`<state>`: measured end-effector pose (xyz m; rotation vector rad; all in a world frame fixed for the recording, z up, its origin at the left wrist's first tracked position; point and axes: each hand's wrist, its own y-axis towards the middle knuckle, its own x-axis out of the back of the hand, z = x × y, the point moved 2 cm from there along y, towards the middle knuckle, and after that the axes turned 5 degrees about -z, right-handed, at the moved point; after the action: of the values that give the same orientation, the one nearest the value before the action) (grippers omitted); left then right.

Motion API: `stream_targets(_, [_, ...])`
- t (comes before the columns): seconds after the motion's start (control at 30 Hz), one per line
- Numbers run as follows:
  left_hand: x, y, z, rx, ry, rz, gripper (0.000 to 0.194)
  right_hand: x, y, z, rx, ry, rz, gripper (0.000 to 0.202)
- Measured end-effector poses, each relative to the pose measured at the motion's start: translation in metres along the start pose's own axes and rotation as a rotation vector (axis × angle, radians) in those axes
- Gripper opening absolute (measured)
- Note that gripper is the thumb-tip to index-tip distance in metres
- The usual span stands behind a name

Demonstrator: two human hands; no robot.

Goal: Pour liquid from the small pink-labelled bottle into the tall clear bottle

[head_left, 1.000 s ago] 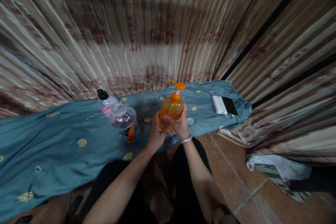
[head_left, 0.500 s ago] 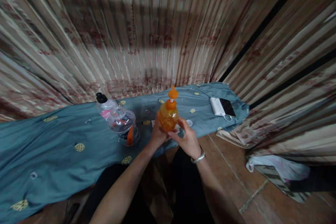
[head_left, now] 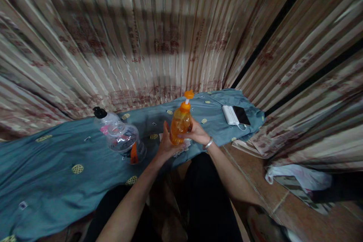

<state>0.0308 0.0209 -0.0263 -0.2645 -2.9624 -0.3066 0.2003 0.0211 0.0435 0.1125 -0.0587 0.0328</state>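
An orange see-through pump bottle [head_left: 180, 125] with an orange pump top stands out in front of me, tilted slightly to the right. My right hand [head_left: 198, 132] grips its right side, thumb across the lower front. Around the lower left side and base is my left hand [head_left: 166, 146], its thumb pointing up beside the bottle; some of its fingers are hidden. Below the hands, crumpled white tissue [head_left: 184, 147] shows on the cloth. To the left stand a clear empty plastic jar [head_left: 127, 141] and, behind it, a clear bottle with a black pump [head_left: 100, 112].
A teal cloth with yellow pineapple prints [head_left: 56, 166] covers the long surface. At its right end lie a white power bank [head_left: 230, 115] and a black phone [head_left: 241, 115], joined by a cable. Striped curtains [head_left: 159, 45] hang behind. A white plastic bag [head_left: 300, 177] lies lower right.
The orange bottle has shifted slightly left and leans more to the right. My right hand has closed further round its side, and my left thumb now shows upright. The view has turned a little.
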Motion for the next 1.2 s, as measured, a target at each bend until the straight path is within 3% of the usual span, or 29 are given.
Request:
stream_targets(0.13, [0.000, -0.009, 0.012, 0.017, 0.082, -0.008, 0.124, 0.026, 0.022, -0.007, 0.044, -0.028, -0.210, 0.077])
stream_targets(0.3, [-0.001, -0.016, 0.030, 0.001, 0.156, 0.041, 0.091, 0.059, 0.064, -0.016, 0.044, -0.349, -0.562, 0.080])
stream_targets(0.47, [-0.005, -0.022, 0.040, -0.047, 0.219, 0.087, 0.076, 0.076, 0.098, -0.017, 0.011, -0.497, -0.715, 0.090])
stream_targets(0.67, [-0.004, -0.028, 0.037, -0.115, 0.270, 0.094, 0.049, 0.079, 0.122, -0.022, -0.023, -0.603, -0.746, 0.091])
stream_targets(0.83, [-0.001, -0.030, 0.034, -0.127, 0.270, 0.100, 0.048, 0.081, 0.133, -0.030, -0.023, -0.666, -0.748, 0.094])
stream_targets(1.03, [0.005, -0.036, 0.026, -0.089, 0.238, 0.108, 0.067, 0.080, 0.134, -0.034, 0.022, -0.662, -0.778, 0.099])
stream_targets(1.2, [0.012, -0.041, 0.016, -0.058, 0.228, 0.105, 0.067, 0.071, 0.132, -0.036, -0.024, -0.670, -0.800, 0.106])
